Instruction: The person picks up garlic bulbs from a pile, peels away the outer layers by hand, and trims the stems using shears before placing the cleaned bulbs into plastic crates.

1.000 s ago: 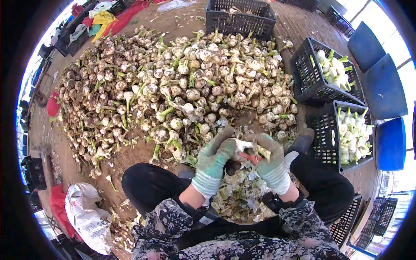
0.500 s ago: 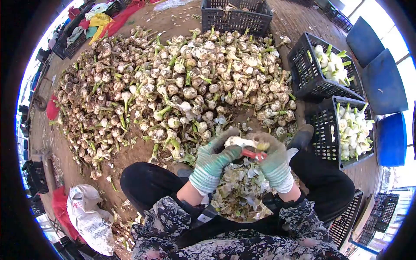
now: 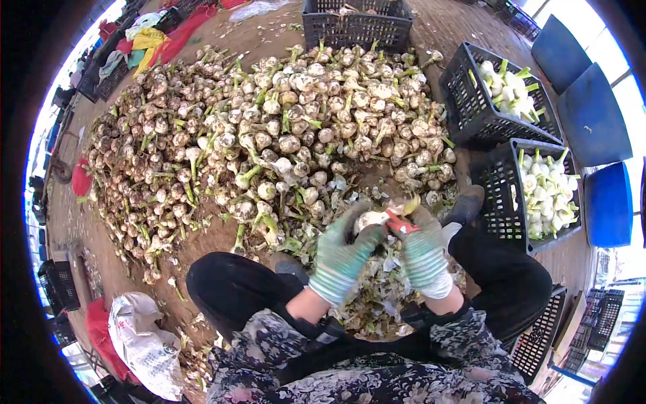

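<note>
The brown floor [image 3: 202, 236] spreads all around, and the biggest thing on it is the heap of garlic [image 3: 269, 128], dirt-streaked bulbs tangled with green stalks. On the near side of the heap sits a person [image 3: 390, 384] in a dark floral top, knees wide apart. Well off to the heap's right stand three blue panels [image 3: 595, 114]. Between those and the heap are two black crates, the farther one [image 3: 461, 108] and the nearer one [image 3: 494, 202], both filled with white bulbs on short green stalks. Another black crate [image 3: 356, 32] stands at the heap's far edge. To the near left of the heap a white sack [image 3: 145, 350] slumps against red cloth [image 3: 104, 337].

Papery scraps [image 3: 377, 296] litter the ground between the person's legs, just short of the heap. Above them, near the heap's closest edge, are two gloved hands. The left hand [image 3: 346, 252] is curled firmly around one garlic bulb [image 3: 369, 221]. The right hand [image 3: 420, 252] grips a red tool [image 3: 402, 223] right beside that bulb, and a yellowish bit of stalk [image 3: 412, 205] pokes up at its fingers.
</note>
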A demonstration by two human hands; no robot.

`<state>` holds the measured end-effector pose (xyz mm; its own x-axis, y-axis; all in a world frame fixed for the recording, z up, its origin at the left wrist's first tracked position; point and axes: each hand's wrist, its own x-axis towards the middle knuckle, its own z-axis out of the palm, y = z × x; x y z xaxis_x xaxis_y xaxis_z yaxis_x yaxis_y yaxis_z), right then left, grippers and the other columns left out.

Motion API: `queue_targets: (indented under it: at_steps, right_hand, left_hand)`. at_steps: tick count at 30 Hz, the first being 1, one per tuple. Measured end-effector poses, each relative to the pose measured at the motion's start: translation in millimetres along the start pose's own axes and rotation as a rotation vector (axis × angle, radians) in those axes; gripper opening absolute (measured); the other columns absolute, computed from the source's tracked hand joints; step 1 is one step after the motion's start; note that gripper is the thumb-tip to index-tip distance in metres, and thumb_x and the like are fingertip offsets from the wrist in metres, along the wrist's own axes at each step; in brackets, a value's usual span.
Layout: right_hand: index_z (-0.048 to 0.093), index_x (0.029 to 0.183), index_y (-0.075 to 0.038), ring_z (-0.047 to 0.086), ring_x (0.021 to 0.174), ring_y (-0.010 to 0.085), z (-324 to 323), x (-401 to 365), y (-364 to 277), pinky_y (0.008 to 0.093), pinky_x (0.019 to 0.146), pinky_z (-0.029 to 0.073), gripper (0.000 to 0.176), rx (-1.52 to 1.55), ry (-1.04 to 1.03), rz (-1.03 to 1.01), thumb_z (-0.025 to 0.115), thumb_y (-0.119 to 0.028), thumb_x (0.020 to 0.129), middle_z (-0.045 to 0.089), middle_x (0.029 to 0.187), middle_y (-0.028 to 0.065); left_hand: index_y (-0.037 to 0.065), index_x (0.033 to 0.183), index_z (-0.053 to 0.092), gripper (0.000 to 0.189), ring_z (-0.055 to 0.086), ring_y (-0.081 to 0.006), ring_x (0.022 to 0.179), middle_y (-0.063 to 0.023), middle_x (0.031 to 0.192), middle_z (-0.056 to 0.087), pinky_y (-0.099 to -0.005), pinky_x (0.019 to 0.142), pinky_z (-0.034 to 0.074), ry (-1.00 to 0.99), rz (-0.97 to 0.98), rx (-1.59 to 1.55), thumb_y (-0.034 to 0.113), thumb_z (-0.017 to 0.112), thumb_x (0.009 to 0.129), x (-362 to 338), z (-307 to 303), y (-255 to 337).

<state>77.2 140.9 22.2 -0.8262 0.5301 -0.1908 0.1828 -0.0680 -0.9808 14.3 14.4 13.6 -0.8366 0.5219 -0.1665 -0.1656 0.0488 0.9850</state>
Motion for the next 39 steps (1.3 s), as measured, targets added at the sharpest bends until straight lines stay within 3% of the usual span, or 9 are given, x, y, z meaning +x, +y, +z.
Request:
queue_targets:
  at_steps: [7, 13, 17, 20, 25, 29, 33, 37, 39]
  right_hand:
    - [0.054, 0.096, 0.0, 0.055, 0.082, 0.0154, 8.1, -2.1, -3.6, 0.0248, 0.074, 0.044, 0.023, -0.064, 0.064, -0.189, 0.059, 0.0, 0.074, 0.058, 0.093, 0.0086]
    - [0.048, 0.104, -0.001, 0.058, 0.084, 0.0217, -17.6, 6.8, -10.0, 0.0351, 0.066, 0.053, 0.03, 0.71, -0.184, 0.455, 0.056, -0.005, 0.076, 0.056, 0.099, 0.012]
    - [0.051, 0.099, 0.004, 0.059, 0.08, 0.0181, -14.2, 4.4, -8.6, 0.0277, 0.06, 0.051, 0.024, 0.348, -0.085, 0.308, 0.055, -0.007, 0.078, 0.059, 0.093, 0.0107]
    - [0.052, 0.099, 0.004, 0.059, 0.075, 0.0153, -1.1, -4.7, 2.6, 0.0243, 0.057, 0.048, 0.022, 0.254, -0.105, 0.03, 0.054, -0.005, 0.078, 0.061, 0.09, 0.0094]
    - [0.054, 0.095, 0.005, 0.055, 0.067, 0.0096, -42.1, 41.6, 17.8, 0.0227, 0.061, 0.043, 0.02, 0.344, 0.17, -0.027, 0.059, -0.005, 0.079, 0.06, 0.08, 0.0049]
    - [0.055, 0.103, 0.003, 0.058, 0.078, 0.0146, -51.1, 14.5, 48.9, 0.0276, 0.069, 0.047, 0.03, -0.615, -0.378, -0.005, 0.063, -0.001, 0.075, 0.063, 0.089, 0.0082]
    - [0.061, 0.099, -0.007, 0.06, 0.086, 0.0314, -54.5, 12.1, 44.9, 0.035, 0.075, 0.046, 0.047, -1.047, -0.535, 0.132, 0.068, -0.042, 0.067, 0.062, 0.089, 0.018]
    - [0.052, 0.106, 0.002, 0.059, 0.084, 0.0254, -55.1, 16.2, 12.1, 0.0329, 0.073, 0.047, 0.035, -0.62, -0.544, -0.199, 0.058, -0.016, 0.077, 0.059, 0.09, 0.0169]
    - [0.052, 0.107, 0.001, 0.059, 0.084, 0.0212, -36.2, 17.5, -19.8, 0.0308, 0.07, 0.047, 0.034, -0.142, -0.467, 0.144, 0.057, -0.017, 0.079, 0.058, 0.091, 0.0141]
  left_hand:
    - [-0.004, 0.115, 0.047, 0.047, 0.055, -0.0159, 0.092, -0.0126, 0.104, 0.054, -0.0261, 0.077, 0.047, 0.143, 0.35, 0.136, 0.005, 0.068, 0.073, -3.2, -4.5, 0.6]
    - [-0.003, 0.119, 0.045, 0.045, 0.057, -0.0165, 0.089, -0.0118, 0.106, 0.056, -0.0266, 0.078, 0.047, -0.279, -0.255, -0.409, 0.011, 0.061, 0.079, 2.5, -32.7, 21.6]
    - [-0.002, 0.124, 0.039, 0.055, 0.055, -0.016, 0.092, -0.0116, 0.108, 0.054, -0.0263, 0.078, 0.047, -0.263, -0.397, -0.729, 0.01, 0.064, 0.076, 0.6, -18.7, 22.8]
    - [0.003, 0.12, 0.044, 0.055, 0.051, -0.0137, 0.096, -0.0059, 0.105, 0.053, -0.0268, 0.081, 0.045, -0.058, 0.098, -0.24, 0.006, 0.068, 0.071, -4.7, -3.9, 4.0]
    - [0.003, 0.123, 0.039, 0.057, 0.055, -0.0151, 0.089, -0.007, 0.101, 0.055, -0.0256, 0.077, 0.047, -0.195, -0.207, -0.465, 0.002, 0.064, 0.072, -4.4, -15.0, 16.2]
    - [0.004, 0.128, 0.034, 0.059, 0.058, -0.0171, 0.086, -0.0082, 0.098, 0.057, -0.0307, 0.075, 0.05, -0.242, -0.23, -0.672, -0.001, 0.061, 0.077, 2.6, -32.7, 13.4]
    - [0.004, 0.129, 0.034, 0.062, 0.056, -0.0155, 0.091, -0.0076, 0.105, 0.055, -0.0279, 0.079, 0.048, -0.205, -0.104, -0.561, -0.002, 0.062, 0.074, 6.1, -33.2, 22.0]
    - [0.004, 0.127, 0.039, 0.061, 0.051, -0.013, 0.101, -0.0061, 0.115, 0.051, -0.0252, 0.085, 0.043, -0.256, -0.033, -0.35, -0.003, 0.063, 0.071, 7.0, -36.1, 13.6]
    - [0.004, 0.127, 0.039, 0.063, 0.047, -0.0127, 0.106, -0.005, 0.12, 0.048, -0.0254, 0.088, 0.04, -0.287, -0.076, -0.393, -0.003, 0.062, 0.069, 5.5, -33.1, 20.1]
